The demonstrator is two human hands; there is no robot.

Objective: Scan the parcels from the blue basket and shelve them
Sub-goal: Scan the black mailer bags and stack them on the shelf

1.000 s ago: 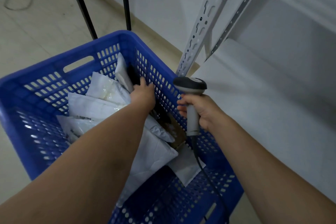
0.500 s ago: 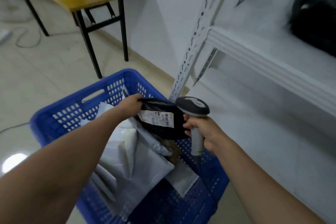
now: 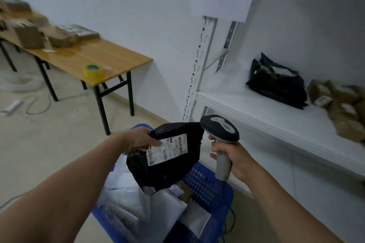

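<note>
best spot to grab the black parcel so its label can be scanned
Pinch the black parcel at its upper left edge, from the left, where the left hand holds it. Its white label faces up mid-parcel, and the scanner in the right hand is on its right.

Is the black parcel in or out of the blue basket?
Out. The left hand holds the black parcel above the blue basket, label up; the right hand grips the scanner.

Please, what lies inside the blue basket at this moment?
The blue basket holds several white mailer bags and a brown piece near its wall. The black parcel in the left hand hides the far part.
</note>
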